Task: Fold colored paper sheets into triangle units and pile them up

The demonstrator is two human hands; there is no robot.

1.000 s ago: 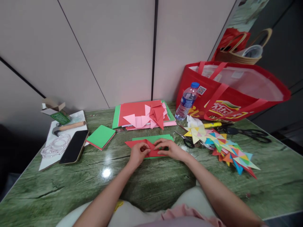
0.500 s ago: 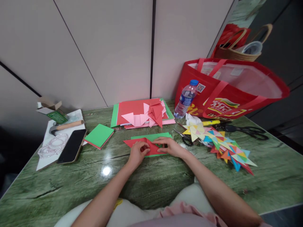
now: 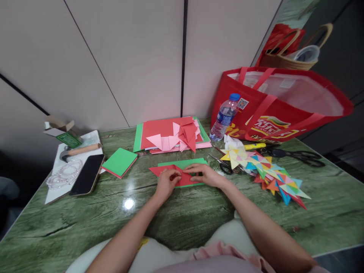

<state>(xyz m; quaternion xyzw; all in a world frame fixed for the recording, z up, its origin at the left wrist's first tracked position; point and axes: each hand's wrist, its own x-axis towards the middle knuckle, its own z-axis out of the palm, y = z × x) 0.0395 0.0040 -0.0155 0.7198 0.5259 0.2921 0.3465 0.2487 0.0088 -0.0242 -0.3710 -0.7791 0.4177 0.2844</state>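
Note:
A folded piece of red origami paper (image 3: 186, 180) lies on a green paper sheet (image 3: 196, 162), its pointed end sticking out to the left. My left hand (image 3: 167, 183) is closed on the red paper near its middle, thumb and forefinger pinched together. From the right, my right hand (image 3: 207, 175) holds the same paper, with its fingertips on the upper fold and the thumb lower down. The fingertips of both hands almost meet. Part of the red paper is hidden under my fingers.
Behind are stacked coloured papers (image 3: 153, 131) with folded pink pieces (image 3: 162, 142). Left: green square paper (image 3: 119, 162), phone (image 3: 87, 175), hammer (image 3: 82, 150), beads (image 3: 66, 174). Right: small scissors (image 3: 226, 168), multicoloured origami (image 3: 273, 174), water bottle (image 3: 224, 119), red bag (image 3: 261, 110), large black scissors (image 3: 307, 156).
My left fingertips have come closer together on the red paper and moved slightly right. The right fingers lie a little flatter across it. The whole view has shifted slightly.

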